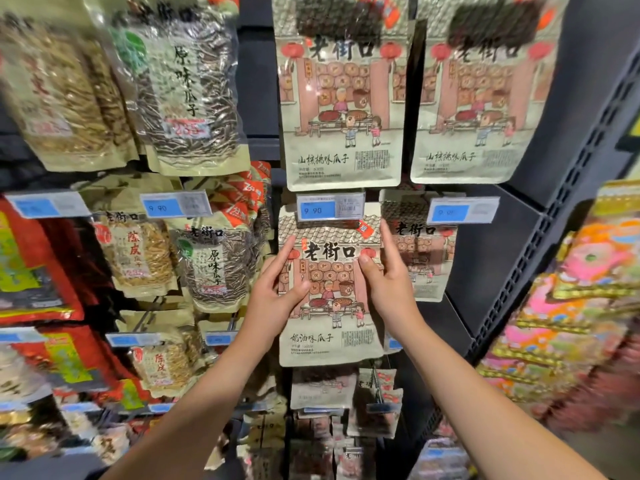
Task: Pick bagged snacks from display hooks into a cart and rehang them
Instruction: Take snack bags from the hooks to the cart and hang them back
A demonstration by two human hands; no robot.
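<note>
A beige snack bag (329,327) printed with a street-stall drawing hangs in the middle of the display, its top tucked behind a blue 9.90 price tag (330,207). My left hand (275,289) grips the bag's left edge, thumb on the front and index finger pointing up along the side. My right hand (389,275) pinches its right edge, thumb on the front near a red lantern print, index finger raised. The hook itself is hidden behind the tag. No cart is in view.
Two larger bags of the same brand (341,109) (481,98) hang directly above. Another similar bag (424,251) hangs just right of mine. Clear seed bags (214,268) fill the left racks. A dark rack upright (540,244) and colourful packets (571,306) stand at right.
</note>
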